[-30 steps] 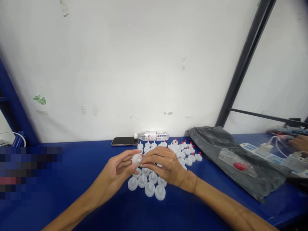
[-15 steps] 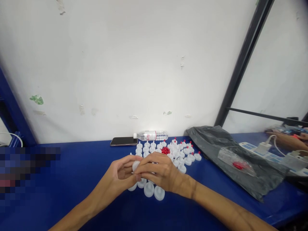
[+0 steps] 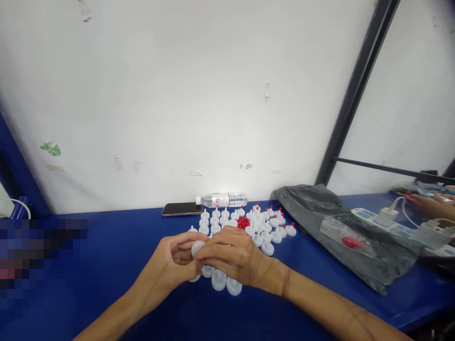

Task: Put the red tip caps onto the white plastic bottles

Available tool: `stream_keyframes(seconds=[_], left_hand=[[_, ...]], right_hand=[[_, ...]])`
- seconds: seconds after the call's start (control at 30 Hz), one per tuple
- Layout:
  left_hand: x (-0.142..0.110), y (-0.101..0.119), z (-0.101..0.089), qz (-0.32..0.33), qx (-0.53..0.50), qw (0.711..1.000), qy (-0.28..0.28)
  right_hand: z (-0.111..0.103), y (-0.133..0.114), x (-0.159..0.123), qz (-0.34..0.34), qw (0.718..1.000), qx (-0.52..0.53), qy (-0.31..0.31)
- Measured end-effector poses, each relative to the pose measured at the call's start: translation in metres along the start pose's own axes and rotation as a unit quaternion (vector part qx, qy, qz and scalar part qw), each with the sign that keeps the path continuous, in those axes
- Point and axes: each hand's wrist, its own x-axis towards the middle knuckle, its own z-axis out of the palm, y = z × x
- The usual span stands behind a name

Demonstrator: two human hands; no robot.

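Note:
A white plastic nozzle cap (image 3: 197, 248) is held up between my two hands. My left hand (image 3: 177, 258) curls around it from the left. From the right, my right hand (image 3: 233, 251) pinches at it, with its fingertips meeting those of the left; whatever else they may grip is hidden. Under and behind the hands, rows of similar white nozzle caps (image 3: 219, 279) stand on the blue table (image 3: 117, 246). Some at the right wear small red tips (image 3: 292, 224). A heap of loose red tips (image 3: 243, 222) lies among the caps.
Against the wall lie a phone (image 3: 181, 209) and a clear plastic bottle (image 3: 223, 200). To the right, a grey plastic bag (image 3: 305, 208) carries a clear bag (image 3: 346, 237) with red pieces. Farther right are a power strip (image 3: 369, 218) and another person's hand (image 3: 435, 203).
My hands still hold the cap close together, with slight shifts of the fingers. The view has drifted a little. At the far right, the other person's hand has moved.

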Motion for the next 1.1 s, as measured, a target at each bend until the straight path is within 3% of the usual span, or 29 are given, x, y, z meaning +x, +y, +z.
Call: stream_keyframes(seconds=[0.13,0.27,0.37,0.43,0.6,0.73,0.9,1.1], left_hand=[[0.000,0.013,-0.004,0.020,0.018,0.998,0.059],[0.003,0.023,-0.020,0.030,0.140,0.977,0.157],[0.007,0.020,-0.031,0.024,0.265,0.941,0.210],[0.010,0.013,-0.036,0.030,0.304,0.925,0.224],[0.015,-0.006,-0.046,0.020,0.374,0.901,0.218],[0.017,-0.012,-0.051,0.010,0.406,0.892,0.197],[0.019,-0.015,-0.051,0.010,0.424,0.882,0.207],[0.013,-0.006,-0.041,0.070,0.444,0.860,0.243]], right_hand=[[-0.011,0.013,0.003,0.016,1.000,-0.016,0.015],[-0.030,0.047,-0.001,0.144,0.983,-0.104,0.047],[-0.042,0.077,-0.013,0.241,0.952,-0.183,-0.035],[-0.045,0.094,-0.023,0.272,0.934,-0.204,-0.106],[-0.038,0.114,-0.042,0.270,0.924,-0.164,-0.215],[-0.031,0.117,-0.046,0.263,0.920,-0.151,-0.246],[-0.032,0.116,-0.045,0.268,0.922,-0.158,-0.232],[-0.039,0.093,-0.025,0.224,0.963,-0.118,-0.090]])
